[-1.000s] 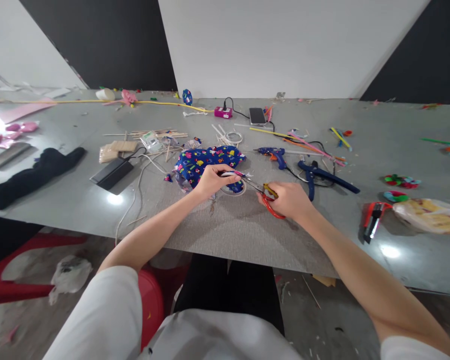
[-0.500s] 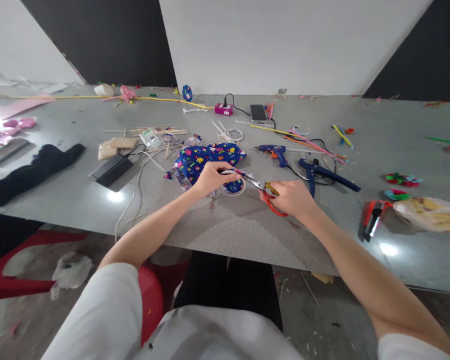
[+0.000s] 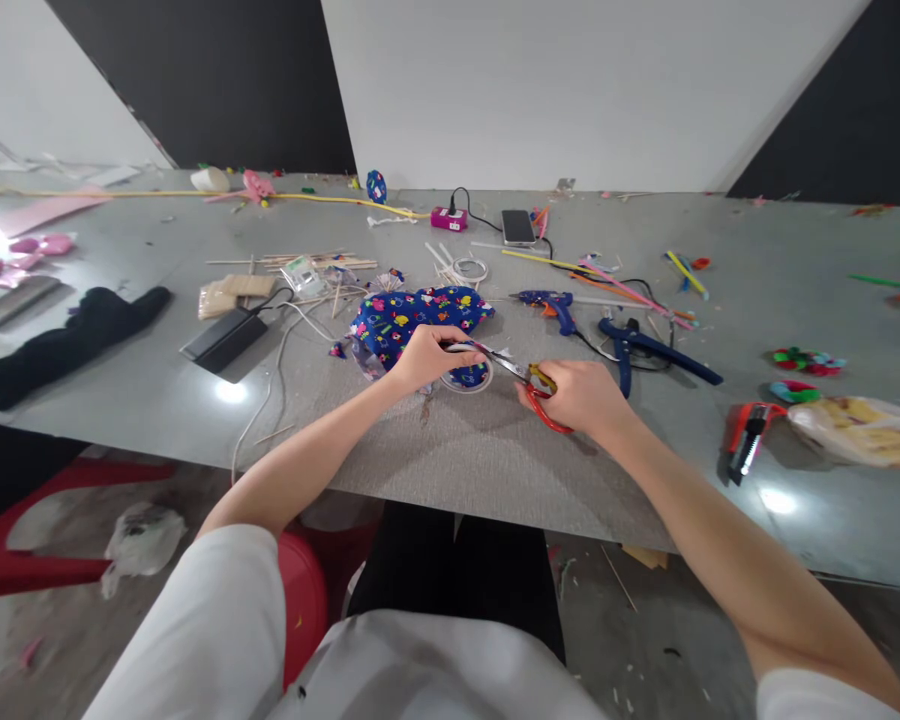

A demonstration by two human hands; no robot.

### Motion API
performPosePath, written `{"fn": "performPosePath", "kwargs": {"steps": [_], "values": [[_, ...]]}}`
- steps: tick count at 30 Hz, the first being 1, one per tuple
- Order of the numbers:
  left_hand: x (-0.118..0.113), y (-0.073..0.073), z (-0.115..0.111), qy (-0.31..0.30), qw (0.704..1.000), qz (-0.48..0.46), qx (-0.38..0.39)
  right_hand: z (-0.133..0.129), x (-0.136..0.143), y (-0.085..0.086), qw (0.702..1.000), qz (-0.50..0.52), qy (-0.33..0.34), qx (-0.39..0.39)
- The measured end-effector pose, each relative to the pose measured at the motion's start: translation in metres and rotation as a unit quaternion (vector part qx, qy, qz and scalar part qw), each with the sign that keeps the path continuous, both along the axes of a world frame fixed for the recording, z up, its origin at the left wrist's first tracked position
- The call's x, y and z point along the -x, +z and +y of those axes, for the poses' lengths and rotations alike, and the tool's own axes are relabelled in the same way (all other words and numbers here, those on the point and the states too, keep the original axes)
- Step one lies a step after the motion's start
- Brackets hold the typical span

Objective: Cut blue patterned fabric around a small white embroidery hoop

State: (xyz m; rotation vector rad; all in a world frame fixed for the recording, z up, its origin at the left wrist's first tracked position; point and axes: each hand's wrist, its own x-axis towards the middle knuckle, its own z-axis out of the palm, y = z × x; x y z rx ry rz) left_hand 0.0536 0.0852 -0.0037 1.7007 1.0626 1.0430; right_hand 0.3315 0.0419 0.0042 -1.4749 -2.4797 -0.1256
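My right hand (image 3: 579, 397) grips the scissors (image 3: 516, 370) by their red and yellow handles, the blades pointing left. At the blade tips, my left hand (image 3: 436, 357) pinches a white ring-shaped piece (image 3: 468, 388) with blue patterned fabric (image 3: 471, 374) inside it. How much fabric lies between the blades is too small to tell. Just beyond my left hand lies a larger blue printed cloth (image 3: 394, 320) on the table. A blue glue gun (image 3: 547, 300) rests to the right of it, close to a dark blue pair of hand pliers or cutters (image 3: 649, 350).
The grey table (image 3: 435, 460) also holds a phone (image 3: 518, 227), a purple adapter (image 3: 448, 218), pipe cleaners (image 3: 615, 282), and a black box lamp (image 3: 225, 338) with a cable. A box cutter (image 3: 748, 443) lies at the right, beside a plastic bag (image 3: 862, 428). A red stool (image 3: 300, 600) stands below.
My right hand and the scissors have shifted very slightly, and the handles sit a little closer together. My left hand keeps its pinch; the table things are unchanged.
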Motion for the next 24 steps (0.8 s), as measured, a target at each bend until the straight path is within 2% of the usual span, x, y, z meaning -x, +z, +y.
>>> {"fn": "performPosePath", "kwargs": {"steps": [11, 16, 24], "values": [[0.0, -0.002, 0.0, -0.001, 1.0, 0.009, -0.007, 0.004, -0.003, -0.011, 0.999, -0.043, 0.003, -0.025], [0.0, -0.005, 0.0, -0.004, 1.0, 0.018, -0.01, 0.003, -0.002, -0.01, 0.999, -0.048, -0.003, -0.018], [-0.003, 0.0, -0.003, -0.004, 1.0, -0.014, -0.004, 0.005, -0.003, 0.002, 0.996, 0.01, -0.088, 0.003]]}}
